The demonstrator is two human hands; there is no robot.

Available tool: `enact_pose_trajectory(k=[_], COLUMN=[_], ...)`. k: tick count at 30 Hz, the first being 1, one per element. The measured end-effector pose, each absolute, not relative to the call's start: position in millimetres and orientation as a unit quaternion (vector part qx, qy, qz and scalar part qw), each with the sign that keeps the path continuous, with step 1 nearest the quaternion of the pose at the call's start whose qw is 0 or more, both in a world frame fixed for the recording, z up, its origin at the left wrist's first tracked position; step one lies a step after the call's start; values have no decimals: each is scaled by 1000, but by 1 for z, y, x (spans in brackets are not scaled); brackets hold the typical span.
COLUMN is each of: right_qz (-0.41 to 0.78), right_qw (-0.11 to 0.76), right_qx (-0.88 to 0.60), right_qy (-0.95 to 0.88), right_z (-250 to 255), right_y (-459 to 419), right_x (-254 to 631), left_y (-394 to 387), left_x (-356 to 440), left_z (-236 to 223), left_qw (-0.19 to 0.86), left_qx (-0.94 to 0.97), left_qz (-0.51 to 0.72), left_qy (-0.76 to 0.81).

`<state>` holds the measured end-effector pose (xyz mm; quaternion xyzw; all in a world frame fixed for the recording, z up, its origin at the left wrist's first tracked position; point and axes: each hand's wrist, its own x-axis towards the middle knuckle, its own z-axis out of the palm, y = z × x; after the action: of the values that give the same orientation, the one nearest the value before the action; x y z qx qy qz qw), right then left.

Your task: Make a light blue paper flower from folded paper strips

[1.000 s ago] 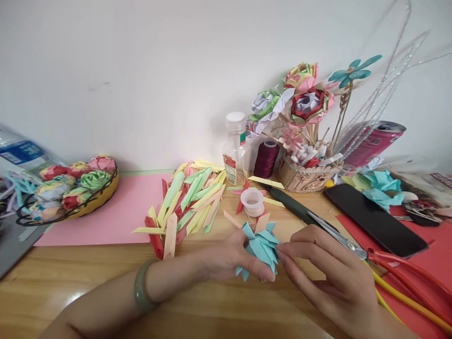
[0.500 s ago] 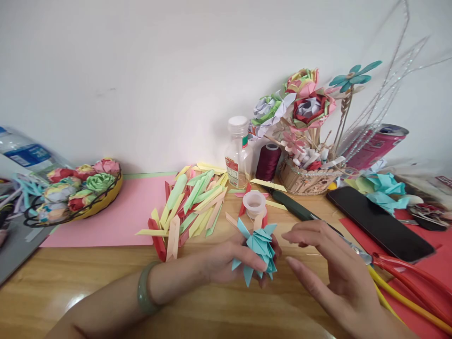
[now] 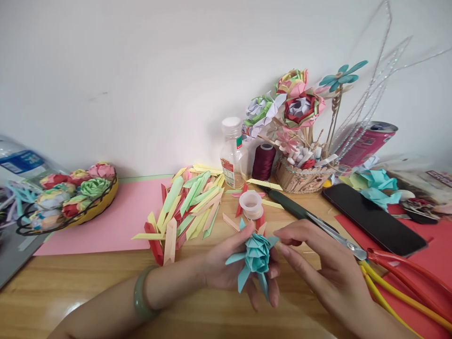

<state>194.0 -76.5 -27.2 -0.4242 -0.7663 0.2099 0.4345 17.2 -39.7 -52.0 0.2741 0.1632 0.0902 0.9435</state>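
A blue folded paper flower (image 3: pixel 257 253), with a tight centre and pointed petals spread outward, rests in my left hand (image 3: pixel 226 261). The fingers of that hand lie beneath and behind it, with the thumb up along its left side. My right hand (image 3: pixel 325 266) pinches the tip of the flower's right-hand petal between thumb and forefinger. Just behind the flower stands a small translucent white plastic ring-shaped pot (image 3: pixel 251 202), with strips of red and peach paper around it. Folded paper strips (image 3: pixel 192 202) in yellow, green, red and peach lie heaped to the left.
Scissors (image 3: pixel 353 247) with red handles and a yellow-handled tool (image 3: pixel 384 294) lie right of my right hand. Behind are a phone (image 3: pixel 374 219), glass bottle (image 3: pixel 233 155), thread spool (image 3: pixel 263 162) and flower basket (image 3: pixel 303 176). Pink paper (image 3: pixel 120 212) and a paper-flower basket (image 3: pixel 102 205) are left.
The flower has turned so its centre faces up toward me. My left thumb has moved off its front to the side. My right hand has come left and closed on a petal tip.
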Motion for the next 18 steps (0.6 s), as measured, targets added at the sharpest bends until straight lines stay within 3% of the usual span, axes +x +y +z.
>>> enact_pose_trajectory(k=[10,14,18], right_qz=[425,406,257], right_qw=[330,344,389], right_qx=[-451,-440,-423], right_qy=[-712,-724,-777], right_z=[-23,-21,-22], right_y=[-71,-72,-76], right_x=[190,192,195], left_y=[-41,-41,-44], left_x=[16,17,18], left_z=[-46,-49,-50], left_qw=[938,924,862], left_qx=[303,328,411], left_qz=[51,61,112], left_qy=[163,188,275])
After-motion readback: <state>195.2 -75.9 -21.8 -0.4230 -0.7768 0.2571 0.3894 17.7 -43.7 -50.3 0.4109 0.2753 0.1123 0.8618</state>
